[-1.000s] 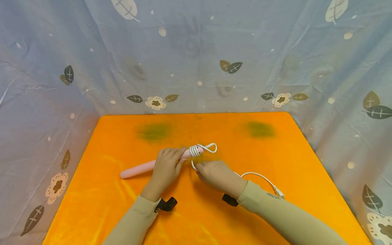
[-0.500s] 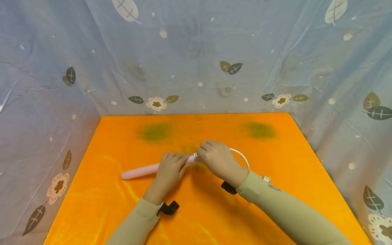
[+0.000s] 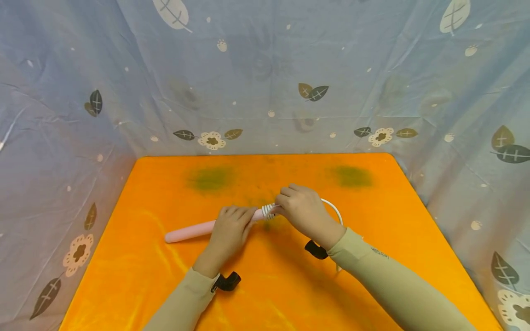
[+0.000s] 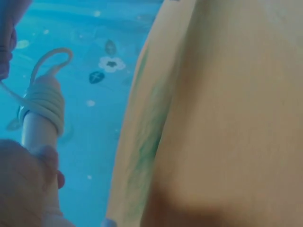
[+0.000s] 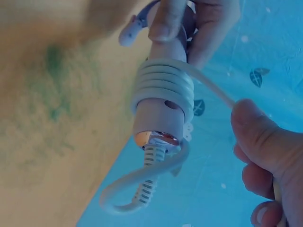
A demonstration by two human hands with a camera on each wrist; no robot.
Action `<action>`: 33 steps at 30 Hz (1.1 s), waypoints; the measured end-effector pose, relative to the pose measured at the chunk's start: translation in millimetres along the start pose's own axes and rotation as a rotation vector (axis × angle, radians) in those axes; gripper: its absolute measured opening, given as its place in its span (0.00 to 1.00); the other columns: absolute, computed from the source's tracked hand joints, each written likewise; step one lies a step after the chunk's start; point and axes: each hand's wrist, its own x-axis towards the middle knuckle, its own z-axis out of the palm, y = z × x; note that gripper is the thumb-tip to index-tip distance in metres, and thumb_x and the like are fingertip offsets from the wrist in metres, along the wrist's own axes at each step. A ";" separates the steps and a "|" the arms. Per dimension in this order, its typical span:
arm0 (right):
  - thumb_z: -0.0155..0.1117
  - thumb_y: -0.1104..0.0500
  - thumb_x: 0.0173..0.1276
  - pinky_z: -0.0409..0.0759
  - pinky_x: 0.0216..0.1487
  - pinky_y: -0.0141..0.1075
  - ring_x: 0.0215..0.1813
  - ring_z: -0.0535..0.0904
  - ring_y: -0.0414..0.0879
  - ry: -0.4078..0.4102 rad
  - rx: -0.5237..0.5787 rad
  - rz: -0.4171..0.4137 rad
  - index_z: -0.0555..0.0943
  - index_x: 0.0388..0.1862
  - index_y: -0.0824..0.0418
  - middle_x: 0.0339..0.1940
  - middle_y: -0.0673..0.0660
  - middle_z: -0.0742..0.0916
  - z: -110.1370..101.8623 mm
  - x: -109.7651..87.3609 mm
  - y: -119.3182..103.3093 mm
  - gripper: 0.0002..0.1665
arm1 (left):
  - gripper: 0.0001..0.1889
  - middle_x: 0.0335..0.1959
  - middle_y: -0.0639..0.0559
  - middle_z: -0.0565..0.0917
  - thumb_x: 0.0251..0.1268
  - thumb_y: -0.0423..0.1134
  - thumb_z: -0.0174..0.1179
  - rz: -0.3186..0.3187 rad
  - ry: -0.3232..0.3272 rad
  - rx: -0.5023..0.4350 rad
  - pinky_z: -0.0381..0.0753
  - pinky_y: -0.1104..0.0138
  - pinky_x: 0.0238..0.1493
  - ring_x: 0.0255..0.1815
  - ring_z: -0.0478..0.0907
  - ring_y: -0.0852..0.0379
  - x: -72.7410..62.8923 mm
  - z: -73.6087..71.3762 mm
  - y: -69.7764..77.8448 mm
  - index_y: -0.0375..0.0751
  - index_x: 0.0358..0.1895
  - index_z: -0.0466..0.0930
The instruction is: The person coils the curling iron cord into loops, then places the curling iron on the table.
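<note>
A pink curling iron [image 3: 190,232] slants across the middle of the table, its rounded end pointing left. My left hand [image 3: 229,227] grips it around the handle. White power cord [image 5: 163,85] is wound in several turns around the handle's end, beside the left hand's fingers. My right hand [image 3: 304,209] pinches the running cord between thumb and fingers just off the handle's end, and the cord stretches taut between the coils and the thumb [image 5: 255,123]. At the handle's tip, a ribbed cord sleeve [image 5: 147,182] bends into a loose loop. The head view hides this loop behind the right hand.
The orange-covered table [image 3: 265,285] carries dark green smudges near its far edge. A pale blue patterned curtain [image 3: 265,82] encloses the back and sides. Slack cord [image 3: 336,212] arcs behind the right wrist and passes under the sleeve [image 3: 372,257]. Black wrist mounts [image 3: 227,281] sit below both hands.
My right hand has risen from the near side of the handle to its far right, drawing the cord over. The plug has gone out of sight behind the right sleeve. The left hand barely shifts.
</note>
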 end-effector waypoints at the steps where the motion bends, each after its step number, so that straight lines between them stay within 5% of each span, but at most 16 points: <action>1: 0.75 0.53 0.56 0.74 0.28 0.30 0.25 0.71 0.42 0.002 0.003 -0.007 0.83 0.25 0.57 0.24 0.49 0.79 0.2 0.4 0.1 0.11 | 0.22 0.47 0.49 0.84 0.62 0.39 0.66 0.005 -0.012 0.013 0.72 0.52 0.50 0.46 0.78 0.47 -0.4 -1.0 -0.6 0.44 0.61 0.78; 11: 0.69 0.60 0.63 0.70 0.26 0.30 0.26 0.67 0.42 -0.072 -0.026 -0.228 0.81 0.33 0.57 0.29 0.52 0.74 4.5 8.0 -0.4 0.04 | 0.21 0.48 0.51 0.83 0.66 0.37 0.63 -0.030 -0.122 0.042 0.74 0.52 0.46 0.46 0.76 0.45 -5.5 -7.6 0.0 0.49 0.62 0.77; 20: 0.70 0.60 0.62 0.70 0.25 0.28 0.24 0.67 0.39 -0.049 0.008 -0.282 0.82 0.35 0.56 0.27 0.51 0.74 7.3 15.1 15.5 0.04 | 0.21 0.48 0.51 0.83 0.63 0.35 0.65 0.083 -0.072 -0.058 0.74 0.55 0.48 0.46 0.77 0.49 -13.8 -11.6 2.3 0.49 0.60 0.79; 25: 0.67 0.50 0.64 0.72 0.24 0.28 0.22 0.69 0.37 -0.018 0.101 -0.200 0.83 0.33 0.54 0.26 0.48 0.75 17.4 13.9 31.9 0.09 | 0.22 0.49 0.52 0.83 0.63 0.34 0.65 0.122 -0.045 -0.085 0.73 0.54 0.51 0.46 0.76 0.49 -16.1 -17.0 0.8 0.48 0.61 0.79; 33: 0.63 0.48 0.67 0.73 0.29 0.27 0.25 0.71 0.33 -0.113 0.291 -0.066 0.87 0.38 0.50 0.29 0.43 0.77 35.9 11.2 45.0 0.10 | 0.22 0.53 0.53 0.81 0.67 0.36 0.61 0.143 -0.059 -0.098 0.71 0.55 0.55 0.49 0.75 0.50 -17.3 -24.1 -1.2 0.49 0.64 0.76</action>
